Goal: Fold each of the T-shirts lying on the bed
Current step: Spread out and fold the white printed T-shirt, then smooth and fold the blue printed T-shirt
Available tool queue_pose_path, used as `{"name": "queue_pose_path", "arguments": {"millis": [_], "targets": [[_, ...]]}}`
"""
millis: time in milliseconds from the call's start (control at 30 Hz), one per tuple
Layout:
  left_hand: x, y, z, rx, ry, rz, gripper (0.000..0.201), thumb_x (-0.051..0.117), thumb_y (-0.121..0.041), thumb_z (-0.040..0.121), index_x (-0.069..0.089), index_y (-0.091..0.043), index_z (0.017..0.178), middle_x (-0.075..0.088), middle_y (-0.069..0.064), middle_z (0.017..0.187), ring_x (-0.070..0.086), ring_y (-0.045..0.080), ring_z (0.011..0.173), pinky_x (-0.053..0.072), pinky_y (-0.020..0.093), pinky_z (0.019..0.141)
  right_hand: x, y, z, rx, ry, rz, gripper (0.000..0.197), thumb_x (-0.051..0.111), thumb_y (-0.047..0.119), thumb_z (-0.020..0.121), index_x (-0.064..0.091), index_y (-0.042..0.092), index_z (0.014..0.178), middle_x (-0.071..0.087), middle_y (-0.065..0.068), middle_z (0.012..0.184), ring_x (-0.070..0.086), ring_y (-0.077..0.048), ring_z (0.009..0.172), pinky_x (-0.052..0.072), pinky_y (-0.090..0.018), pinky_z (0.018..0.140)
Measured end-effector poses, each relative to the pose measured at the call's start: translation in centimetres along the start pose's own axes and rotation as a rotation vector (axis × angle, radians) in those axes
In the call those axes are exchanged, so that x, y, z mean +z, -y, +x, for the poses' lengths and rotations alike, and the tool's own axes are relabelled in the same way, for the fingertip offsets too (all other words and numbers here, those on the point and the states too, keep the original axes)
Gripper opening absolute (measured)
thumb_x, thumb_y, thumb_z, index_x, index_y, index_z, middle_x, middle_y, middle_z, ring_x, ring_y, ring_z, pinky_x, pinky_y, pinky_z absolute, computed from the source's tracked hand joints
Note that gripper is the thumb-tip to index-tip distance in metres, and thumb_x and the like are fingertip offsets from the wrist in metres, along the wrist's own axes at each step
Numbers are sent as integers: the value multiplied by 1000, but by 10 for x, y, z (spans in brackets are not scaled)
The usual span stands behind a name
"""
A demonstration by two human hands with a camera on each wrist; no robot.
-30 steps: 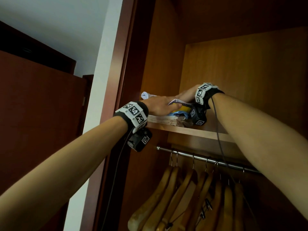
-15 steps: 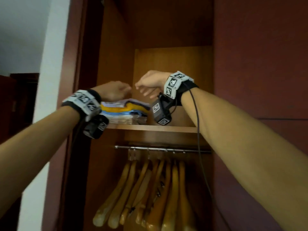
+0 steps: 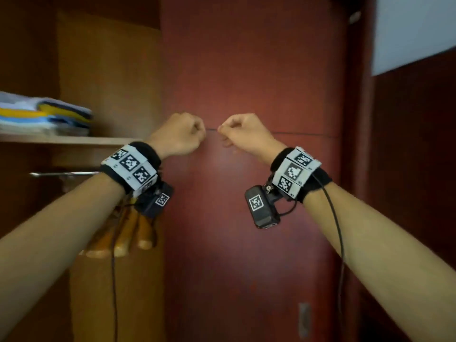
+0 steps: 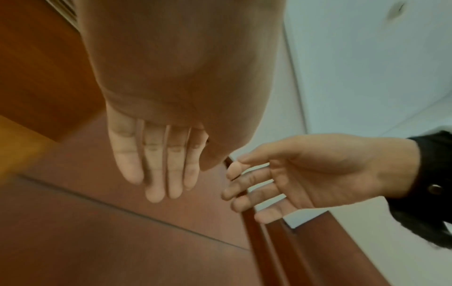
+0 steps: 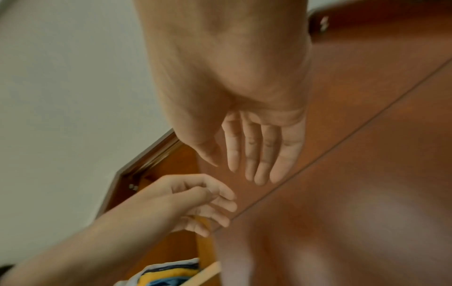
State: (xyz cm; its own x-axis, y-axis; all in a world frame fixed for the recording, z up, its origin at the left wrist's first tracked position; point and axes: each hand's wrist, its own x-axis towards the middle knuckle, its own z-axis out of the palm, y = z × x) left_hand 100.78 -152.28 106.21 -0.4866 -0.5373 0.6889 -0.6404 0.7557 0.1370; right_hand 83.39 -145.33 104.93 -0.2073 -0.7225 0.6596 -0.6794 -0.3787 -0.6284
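A stack of folded T-shirts, white, yellow, blue and dark, lies on the wardrobe shelf at the left; its edge also shows in the right wrist view. My left hand and right hand hang side by side, a small gap apart, in front of the reddish wardrobe door, right of the shelf. Both hold nothing. In the wrist views the left hand's fingers and the right hand's fingers are relaxed and nearly straight.
Under the shelf runs a metal rail with several wooden hangers. The door has a horizontal seam at hand height. A white wall shows at the upper right.
Both hands have let go of the stack on the shelf and drawn away to the right, in front of the door. The view has swung right, so the shelf now sits at the left.
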Motion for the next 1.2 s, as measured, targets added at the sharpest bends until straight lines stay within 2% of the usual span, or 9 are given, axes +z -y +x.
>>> {"name": "queue_pose_path", "arguments": {"millis": [67,200,300,367,567,733,833,1033,1200], "targets": [[36,-66,-4,66,71,-90,20,52,-24,96,71,-25,93,72,0,97,67,25,93,56,40,85,-55,-36,-38,74,-66,-107,13,64,32,88,71,22,81,78,-3,84,76,-21,84,63,-44,81],[100,-207,-17,200,172,-250,23,51,-19,97,74,-18,97,72,5,98,65,25,95,49,30,80,-169,-93,-125,225,-181,-256,15,65,28,87,68,20,75,73,-2,73,74,-24,75,64,-45,76],[142,-317,-28,272,260,-351,21,53,-21,93,74,-19,90,74,3,90,69,25,88,57,35,81,-258,-124,-196,335,-315,-359,20,65,26,87,63,23,67,68,3,72,69,-21,74,55,-33,70],[171,-389,-34,346,311,-402,20,52,-30,87,71,-24,84,74,-1,87,70,26,86,59,40,83,-316,-143,-248,406,-417,-420,19,63,26,90,64,21,72,68,3,71,61,-16,63,49,-28,61],[241,-622,-77,611,398,-533,16,55,-33,94,70,-28,93,72,-2,102,68,27,95,57,43,86,-491,-195,-400,534,-780,-571,14,63,31,94,70,20,91,69,9,84,64,-5,76,49,-18,63],[287,-806,-99,733,460,-640,14,56,-28,90,68,-25,85,72,-3,91,68,26,91,56,41,82,-635,-241,-510,625,-999,-643,16,64,32,93,70,18,93,72,6,82,70,-13,80,57,-32,77],[306,-915,-117,783,476,-635,15,56,-25,91,70,-21,94,70,5,104,66,33,99,53,39,85,-720,-258,-585,706,-1054,-638,17,64,35,92,69,19,93,75,1,87,73,-16,82,61,-40,78],[338,-1122,-182,961,564,-570,22,57,-22,92,69,-10,106,69,16,119,65,40,109,53,43,92,-848,-262,-744,881,-1181,-526,22,63,26,96,68,6,102,76,-10,93,70,-19,76,59,-37,69],[362,-1278,-265,1118,592,-576,20,56,-24,95,66,-8,102,68,12,106,65,36,96,48,38,76,-953,-272,-885,984,-1293,-492,23,68,32,94,68,10,100,77,-9,90,72,-19,75,60,-39,73]]}}
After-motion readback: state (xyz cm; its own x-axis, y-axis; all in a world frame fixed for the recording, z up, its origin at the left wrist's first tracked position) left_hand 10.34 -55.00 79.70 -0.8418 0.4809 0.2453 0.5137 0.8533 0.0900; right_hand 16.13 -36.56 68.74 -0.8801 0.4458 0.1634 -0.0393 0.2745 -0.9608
